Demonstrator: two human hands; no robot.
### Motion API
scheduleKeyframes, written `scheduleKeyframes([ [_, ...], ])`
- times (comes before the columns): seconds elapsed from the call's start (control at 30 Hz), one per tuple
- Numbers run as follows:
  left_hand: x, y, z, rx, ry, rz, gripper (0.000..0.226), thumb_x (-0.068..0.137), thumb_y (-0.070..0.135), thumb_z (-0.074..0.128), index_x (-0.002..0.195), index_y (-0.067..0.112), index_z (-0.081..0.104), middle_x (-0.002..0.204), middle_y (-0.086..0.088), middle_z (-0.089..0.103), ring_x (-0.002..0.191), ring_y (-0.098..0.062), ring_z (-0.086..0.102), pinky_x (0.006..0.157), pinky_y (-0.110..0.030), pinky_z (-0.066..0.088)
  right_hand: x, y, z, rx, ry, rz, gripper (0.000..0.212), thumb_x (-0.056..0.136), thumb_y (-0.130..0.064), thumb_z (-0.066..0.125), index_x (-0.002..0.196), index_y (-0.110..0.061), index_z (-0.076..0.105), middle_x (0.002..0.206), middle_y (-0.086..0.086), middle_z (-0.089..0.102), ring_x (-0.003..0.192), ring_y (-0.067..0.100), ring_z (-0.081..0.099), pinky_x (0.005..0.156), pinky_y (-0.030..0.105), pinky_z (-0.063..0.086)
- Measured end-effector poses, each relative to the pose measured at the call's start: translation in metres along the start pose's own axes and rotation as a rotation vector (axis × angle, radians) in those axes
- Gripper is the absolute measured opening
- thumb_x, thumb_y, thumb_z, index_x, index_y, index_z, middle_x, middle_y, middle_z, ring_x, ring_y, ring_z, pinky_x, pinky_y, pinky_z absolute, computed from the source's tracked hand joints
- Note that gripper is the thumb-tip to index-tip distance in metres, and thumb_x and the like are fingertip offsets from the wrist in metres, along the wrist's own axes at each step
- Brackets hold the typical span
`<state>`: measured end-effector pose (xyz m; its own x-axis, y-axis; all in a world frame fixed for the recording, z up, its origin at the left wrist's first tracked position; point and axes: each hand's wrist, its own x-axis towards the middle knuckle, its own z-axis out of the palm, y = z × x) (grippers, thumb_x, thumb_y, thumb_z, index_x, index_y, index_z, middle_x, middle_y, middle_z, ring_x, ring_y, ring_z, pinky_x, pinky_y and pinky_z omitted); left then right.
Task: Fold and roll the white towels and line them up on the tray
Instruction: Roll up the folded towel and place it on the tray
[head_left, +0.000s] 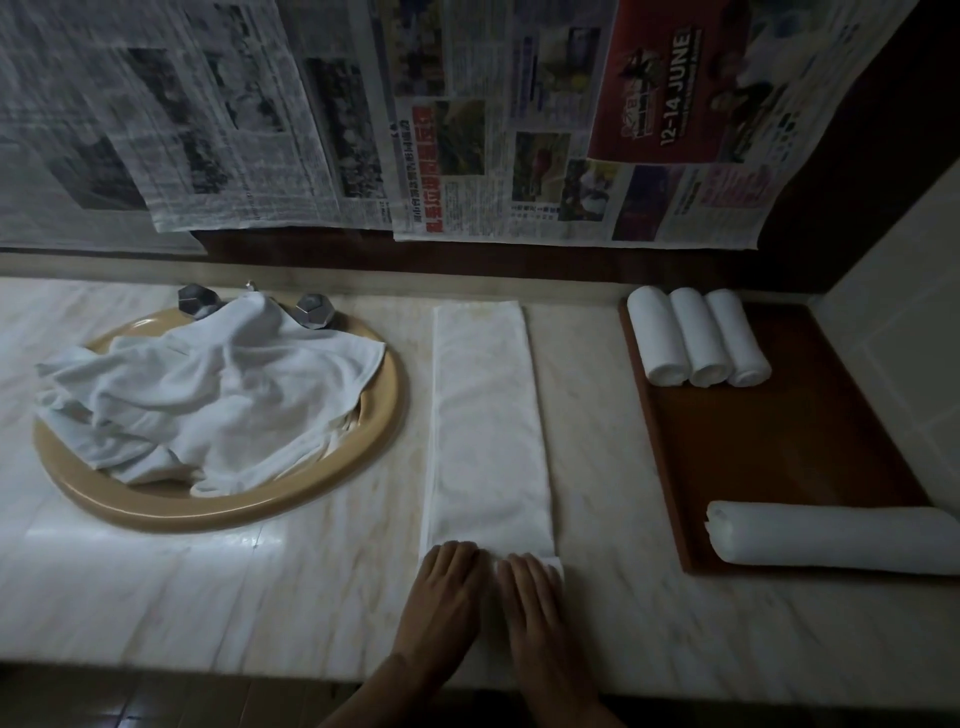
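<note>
A white towel (485, 421) lies folded into a long narrow strip on the marble counter, running away from me. My left hand (447, 592) and my right hand (535, 597) lie side by side, palms down, on its near end, where a small roll has formed under the fingers. On the brown tray (779, 447) at the right, three small rolled towels (696, 338) stand in a row at the far end. A larger rolled towel (836, 538) lies across the tray's near end. A heap of loose white towels (208, 395) fills the sink.
The tan sink rim (218, 512) sits at the left with two metal tap handles (311, 310) behind the heap. Newspaper sheets (467, 130) hang over the wall behind the counter. A pale wall (904, 322) closes the right side by the tray.
</note>
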<state>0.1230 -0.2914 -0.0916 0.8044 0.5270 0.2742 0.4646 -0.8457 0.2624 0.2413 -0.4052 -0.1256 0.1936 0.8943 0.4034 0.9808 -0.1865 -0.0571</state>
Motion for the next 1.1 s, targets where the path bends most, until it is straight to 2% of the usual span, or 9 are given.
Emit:
scheduleKeyframes([
  [0.13,0.001,0.005,-0.007,-0.046,0.089,-0.043,0.032,0.083,0.010,0.049,0.109,0.010,0.067,0.106,-0.005,0.059,0.095,-0.023,0.055,0.090,-0.030,0.042,0.023,0.012,0.017,0.120,-0.001,0.061,0.036,0.107,-0.013,0.025,0.134,-0.005,0.048,0.127,0.012,0.063,0.120,0.028,0.052,0.120,0.042,0.021],
  [0.3,-0.030,0.003,0.016,-0.022,0.131,-0.029,0.032,0.082,0.004,0.065,0.114,0.003,0.068,0.122,-0.012,0.052,0.111,-0.033,0.052,0.106,-0.037,0.036,0.031,0.014,0.000,0.195,0.013,-0.052,0.034,0.086,-0.014,0.047,0.115,-0.007,0.065,0.104,0.008,0.069,0.096,0.026,0.060,0.104,0.035,0.034],
  [0.37,-0.037,0.006,0.020,-0.004,0.182,-0.020,0.026,0.100,0.008,0.045,0.119,0.002,0.060,0.125,-0.015,0.050,0.114,-0.035,0.049,0.112,-0.036,0.028,0.025,0.016,-0.003,0.204,0.015,-0.096,0.032,0.090,-0.013,0.046,0.115,-0.007,0.065,0.107,0.006,0.062,0.092,0.026,0.064,0.099,0.035,0.039],
  [0.43,-0.033,0.006,0.023,0.001,0.192,-0.026,0.034,0.106,0.016,0.028,0.122,0.002,0.055,0.125,-0.015,0.048,0.114,-0.034,0.047,0.113,-0.036,0.023,0.020,0.014,-0.003,0.136,0.036,-0.121,0.036,0.102,-0.010,0.030,0.127,-0.003,0.055,0.122,0.010,0.055,0.109,0.029,0.060,0.107,0.044,0.033],
  [0.57,-0.009,0.003,0.015,0.006,0.110,-0.060,0.034,0.085,0.020,0.050,0.108,0.003,0.068,0.109,-0.011,0.056,0.098,-0.030,0.054,0.095,-0.037,0.039,0.003,0.004,-0.005,0.011,0.069,-0.138,0.041,0.104,-0.004,0.025,0.134,0.001,0.051,0.133,0.019,0.060,0.125,0.035,0.056,0.104,0.053,0.038],
  [0.73,0.013,0.008,-0.001,-0.007,0.076,-0.107,0.020,0.078,0.018,0.048,0.088,0.013,0.065,0.092,-0.005,0.055,0.082,-0.025,0.054,0.080,-0.031,0.038,0.006,0.008,0.005,-0.004,0.024,-0.106,0.041,0.104,-0.003,0.023,0.136,0.002,0.048,0.138,0.017,0.058,0.133,0.031,0.048,0.112,0.049,0.031],
  [0.83,0.009,0.003,0.004,-0.040,0.140,-0.119,0.030,0.085,0.012,0.047,0.105,0.004,0.067,0.109,-0.013,0.059,0.101,-0.030,0.053,0.093,-0.036,0.040,0.020,0.013,0.011,0.069,0.005,-0.082,0.042,0.107,-0.006,0.020,0.138,-0.001,0.046,0.136,0.015,0.058,0.130,0.029,0.049,0.119,0.047,0.024],
  [0.93,-0.001,0.001,0.009,-0.039,0.155,-0.081,0.035,0.088,0.010,0.049,0.122,0.004,0.058,0.120,-0.015,0.056,0.111,-0.032,0.051,0.103,-0.043,0.037,0.043,0.017,0.009,0.192,0.012,0.012,0.041,0.108,-0.011,0.024,0.130,-0.005,0.058,0.124,0.011,0.065,0.119,0.024,0.053,0.116,0.042,0.026],
  [1.1,-0.035,0.001,0.025,-0.038,0.217,-0.023,0.034,0.102,0.013,0.039,0.124,0.001,0.061,0.128,-0.016,0.049,0.120,-0.035,0.048,0.113,-0.044,0.029,0.028,0.016,-0.001,0.299,-0.027,-0.003,0.047,0.076,-0.008,0.044,0.114,-0.007,0.072,0.113,0.008,0.070,0.110,0.021,0.056,0.108,0.034,0.030],
])
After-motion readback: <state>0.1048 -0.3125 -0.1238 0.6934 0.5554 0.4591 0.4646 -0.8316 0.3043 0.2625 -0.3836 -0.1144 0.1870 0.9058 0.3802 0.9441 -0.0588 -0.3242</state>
